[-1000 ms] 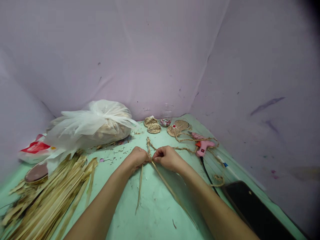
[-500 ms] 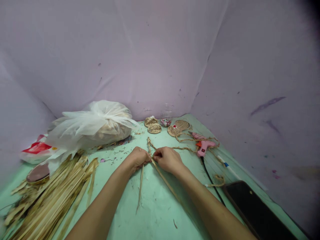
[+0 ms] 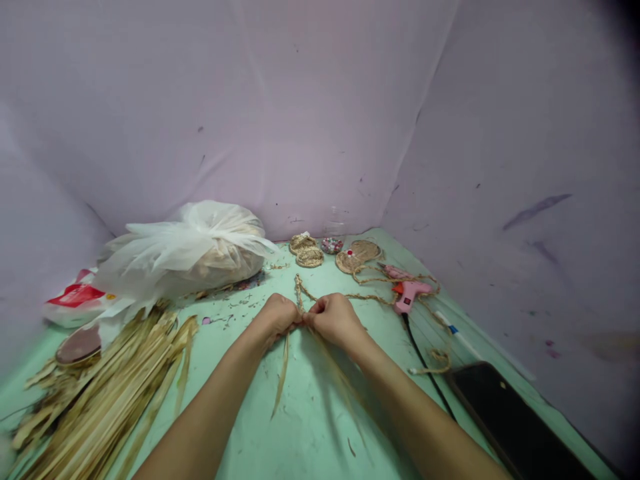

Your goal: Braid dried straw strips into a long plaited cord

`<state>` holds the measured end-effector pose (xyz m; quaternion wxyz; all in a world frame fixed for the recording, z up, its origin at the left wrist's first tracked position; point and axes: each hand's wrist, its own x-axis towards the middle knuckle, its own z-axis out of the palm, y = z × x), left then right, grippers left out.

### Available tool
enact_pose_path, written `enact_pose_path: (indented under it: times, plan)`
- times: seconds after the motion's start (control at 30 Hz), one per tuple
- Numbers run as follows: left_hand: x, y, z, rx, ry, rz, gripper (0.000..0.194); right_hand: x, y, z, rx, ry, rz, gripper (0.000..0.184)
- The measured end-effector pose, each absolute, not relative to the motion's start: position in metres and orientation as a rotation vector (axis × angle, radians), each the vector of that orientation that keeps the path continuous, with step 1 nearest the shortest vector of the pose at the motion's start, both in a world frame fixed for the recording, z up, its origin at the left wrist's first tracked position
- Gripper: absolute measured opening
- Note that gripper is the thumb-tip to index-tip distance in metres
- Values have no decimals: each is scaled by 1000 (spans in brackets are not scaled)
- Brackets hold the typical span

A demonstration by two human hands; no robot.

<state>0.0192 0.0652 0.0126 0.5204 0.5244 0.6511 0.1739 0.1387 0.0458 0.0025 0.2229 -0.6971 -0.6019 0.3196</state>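
My left hand [image 3: 280,315] is closed on a braided cord of dried plant fibre [image 3: 299,287], near the middle of the green table. Close beside it, nearly touching, my right hand [image 3: 331,319] pinches the strands at the lower end of the braid. A loose fibre strip [image 3: 283,383] hangs toward me below the left hand. Longer strips [image 3: 343,380], blurred by motion, trail from under the right hand. Beyond my hands, the braid's far end lies on the table, and a twisted cord runs right from it. The fingertips partly hide the crossing strands.
Dried fibre strips [image 3: 115,393] lie at left, with a round mirror-like disc [image 3: 79,345] and a tied white bag [image 3: 200,247] behind. Woven soles [image 3: 309,256] and a bead jar [image 3: 332,245] stand at the back. A pink glue gun [image 3: 407,293] and phone [image 3: 505,413] lie right.
The long strips under my right hand have shifted and now blur apart. The right fingers have moved slightly closer to the left. The strip below my left hand has swung a little.
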Motion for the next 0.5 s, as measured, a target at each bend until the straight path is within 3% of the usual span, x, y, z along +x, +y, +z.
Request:
enact_pose_path:
  times: [0.2, 0.5]
  plan:
    - [16, 65, 10, 1289, 1533, 409, 13, 134, 46, -5, -1776, -1495, 1310, 8]
    - [-1, 69, 2, 1339, 1202, 389, 12, 128, 49, -9, -1848, -1411, 1259, 8]
